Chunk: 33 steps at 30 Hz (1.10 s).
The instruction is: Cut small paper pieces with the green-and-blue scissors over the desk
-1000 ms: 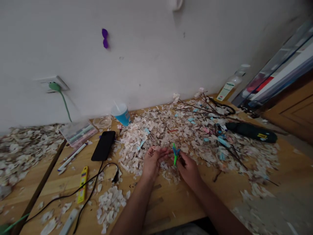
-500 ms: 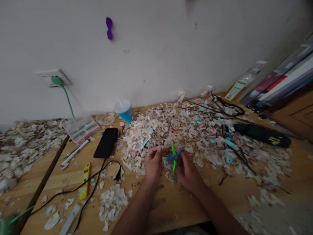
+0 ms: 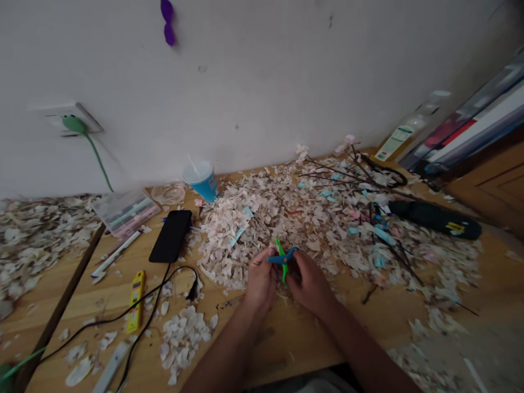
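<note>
Small green and blue scissors (image 3: 281, 257) stand open between my two hands above the wooden desk (image 3: 286, 338). My right hand (image 3: 308, 281) is closed round their handles. My left hand (image 3: 260, 278) is curled just left of the blades, fingers pinched on something I cannot make out. Both hands hover at the near edge of a big heap of pale paper scraps (image 3: 295, 218).
A black phone (image 3: 171, 243) with a black cable (image 3: 155, 305), a yellow cutter (image 3: 136, 300), pens (image 3: 117, 256) and a clear case (image 3: 125, 210) lie at the left. A blue cup (image 3: 201, 180) stands by the wall. Twigs (image 3: 347, 172), a bottle (image 3: 403, 136) and a dark tool (image 3: 434, 218) lie at the right.
The scissors have swung from upright and shut to open with the blue blade pointing left. My left hand has closed from spread fingers and drawn in beside my right hand.
</note>
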Tool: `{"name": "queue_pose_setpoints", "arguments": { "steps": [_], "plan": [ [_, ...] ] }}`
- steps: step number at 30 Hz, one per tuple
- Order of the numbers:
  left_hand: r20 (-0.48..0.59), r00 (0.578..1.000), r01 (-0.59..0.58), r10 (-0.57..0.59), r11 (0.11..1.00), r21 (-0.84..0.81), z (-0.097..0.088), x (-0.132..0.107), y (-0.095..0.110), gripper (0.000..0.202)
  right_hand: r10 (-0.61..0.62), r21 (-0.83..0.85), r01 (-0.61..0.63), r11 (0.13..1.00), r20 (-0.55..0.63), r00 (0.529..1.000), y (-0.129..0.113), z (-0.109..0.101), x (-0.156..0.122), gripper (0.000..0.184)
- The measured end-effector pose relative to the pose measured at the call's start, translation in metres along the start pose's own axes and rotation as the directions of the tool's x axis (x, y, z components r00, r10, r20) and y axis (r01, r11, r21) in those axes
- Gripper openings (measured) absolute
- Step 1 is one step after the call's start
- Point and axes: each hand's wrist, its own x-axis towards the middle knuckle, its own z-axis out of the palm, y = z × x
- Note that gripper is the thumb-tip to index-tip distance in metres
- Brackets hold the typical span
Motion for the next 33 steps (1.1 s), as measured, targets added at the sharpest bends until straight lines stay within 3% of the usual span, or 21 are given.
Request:
{"name": "queue_pose_setpoints", "arguments": {
  "steps": [5, 14, 22, 33],
  "plan": [
    [-0.020, 1.000, -0.003, 0.003, 1.000, -0.003, -0.003, 0.001, -0.009, 0.034, 0.038, 0.022, -0.038, 0.999, 0.016, 0.999, -0.003, -0.004, 0.003, 0.053],
    [-0.006, 0.999, -0.034, 0.034, 0.999, 0.042, 0.001, -0.001, -0.006, 0.031, 0.061, 0.010, -0.062, 0.998, 0.022, 0.998, -0.006, -0.008, 0.007, 0.039],
    [0.022, 0.992, -0.128, 0.126, 0.984, 0.127, -0.007, 0.003, -0.010, 0.023, -0.018, -0.014, 0.018, 1.000, -0.029, 0.999, -0.001, -0.007, 0.006, 0.037],
    [0.082, 0.984, -0.176, 0.161, 0.959, 0.224, -0.013, 0.005, -0.007, 0.027, -0.025, -0.032, 0.025, 0.999, -0.006, 1.000, 0.000, -0.008, 0.006, 0.033]
  ]
}}
